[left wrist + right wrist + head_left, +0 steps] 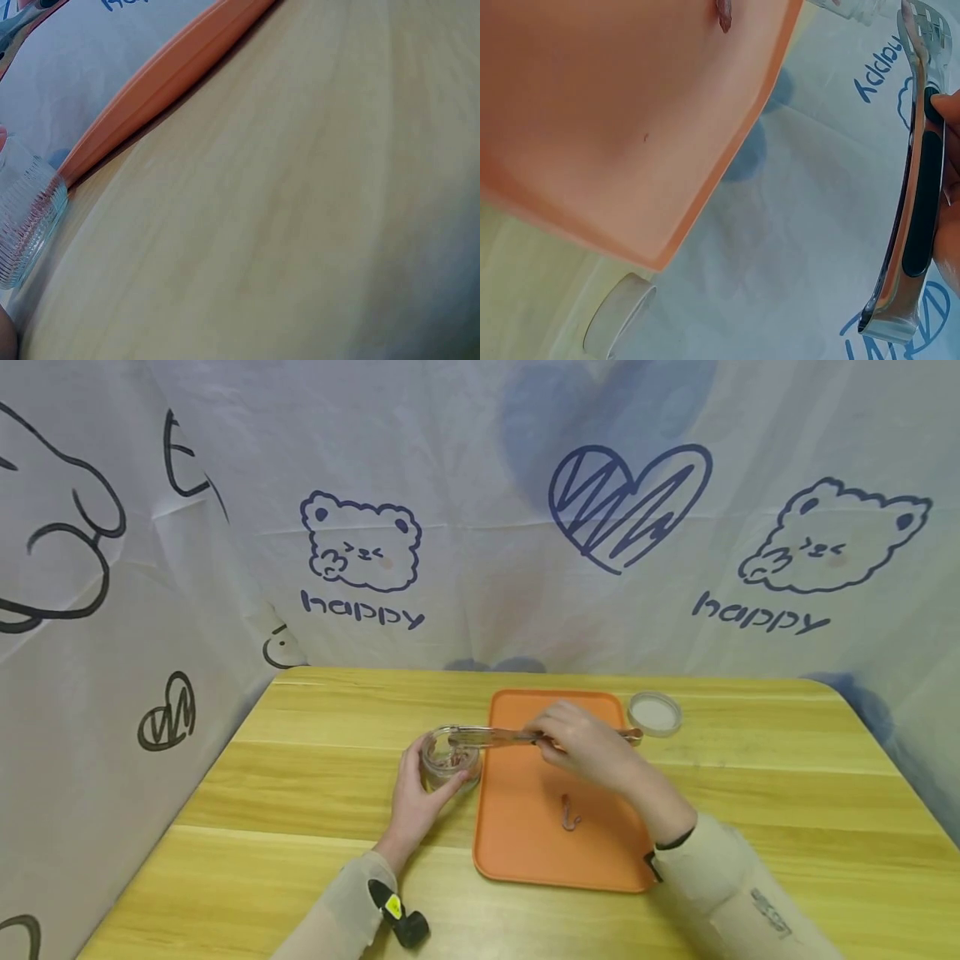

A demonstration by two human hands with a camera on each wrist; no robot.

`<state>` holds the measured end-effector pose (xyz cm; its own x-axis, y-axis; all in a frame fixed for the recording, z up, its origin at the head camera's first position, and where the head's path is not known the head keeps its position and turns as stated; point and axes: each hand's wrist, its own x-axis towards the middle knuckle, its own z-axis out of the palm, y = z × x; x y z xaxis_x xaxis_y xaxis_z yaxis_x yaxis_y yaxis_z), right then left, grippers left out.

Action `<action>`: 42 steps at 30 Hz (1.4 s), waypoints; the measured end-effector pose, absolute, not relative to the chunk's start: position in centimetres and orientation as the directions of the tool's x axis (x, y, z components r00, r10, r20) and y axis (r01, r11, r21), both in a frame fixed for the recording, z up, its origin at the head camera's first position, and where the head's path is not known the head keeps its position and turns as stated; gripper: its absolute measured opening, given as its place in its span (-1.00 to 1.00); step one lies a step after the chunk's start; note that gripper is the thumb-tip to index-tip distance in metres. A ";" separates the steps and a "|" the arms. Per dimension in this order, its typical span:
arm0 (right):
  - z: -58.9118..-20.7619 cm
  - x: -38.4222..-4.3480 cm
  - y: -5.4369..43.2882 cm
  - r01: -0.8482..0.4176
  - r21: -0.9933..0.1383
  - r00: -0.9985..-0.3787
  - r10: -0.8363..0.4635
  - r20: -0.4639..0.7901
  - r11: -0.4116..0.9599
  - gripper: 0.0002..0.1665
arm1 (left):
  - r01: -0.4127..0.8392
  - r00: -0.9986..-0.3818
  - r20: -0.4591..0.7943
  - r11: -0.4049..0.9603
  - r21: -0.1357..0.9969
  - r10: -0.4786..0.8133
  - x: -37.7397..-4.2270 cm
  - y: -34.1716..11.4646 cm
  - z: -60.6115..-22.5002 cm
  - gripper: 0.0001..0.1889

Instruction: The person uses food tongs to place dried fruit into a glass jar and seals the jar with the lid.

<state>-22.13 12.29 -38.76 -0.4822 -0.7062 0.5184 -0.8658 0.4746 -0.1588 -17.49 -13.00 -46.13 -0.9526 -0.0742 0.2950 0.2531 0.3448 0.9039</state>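
My left hand [414,797] holds a round clear glass jar [444,779], thumb on the near side and fingers round the far left. Several reddish-brown pieces lie inside it. The jar's ribbed wall [30,217] shows at the left wrist view's edge. With my right hand [588,750] I grip metal serving tongs [922,202] with dark handle pads. Their slotted tips reach over the jar mouth in the head view. A pinkish strip [910,22] shows at those tips. On the orange tray [525,852] lies a thin, bent reddish-brown piece [566,814].
The tray stands just right of the jar on the wood-patterned table [315,793]. Behind its right far corner is a round, pale lid [656,713]. A tiny reddish crumb [646,137] sits on the tray. White cloth with drawings hangs behind and at left.
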 end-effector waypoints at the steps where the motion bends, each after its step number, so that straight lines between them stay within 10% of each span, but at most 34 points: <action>1: -38.7 -22.1 12.3 -0.864 -0.158 -0.485 -0.704 0.519 0.478 -0.81 | 0.252 -0.953 0.294 0.346 0.904 -0.075 -17.5 -13.0 -46.1 -0.20; 33: -38.6 -19.4 20.6 -0.765 -0.122 -0.598 -0.626 0.500 0.633 -0.60 | 0.248 -0.955 0.287 0.334 0.909 -0.071 -17.4 -13.1 -46.0 -0.19; 42: -40.0 -17.8 24.9 -0.796 -0.098 -0.550 -0.644 0.532 0.598 -0.74 | 0.251 -0.954 0.290 0.337 0.908 -0.072 -17.3 -12.9 -46.0 -0.17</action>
<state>-17.75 24.85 -40.03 -0.5495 -0.6443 0.5319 -0.7955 0.5980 -0.0975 -17.31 -12.95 -46.02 -0.9542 -0.0722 0.2905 0.2508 0.3368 0.9076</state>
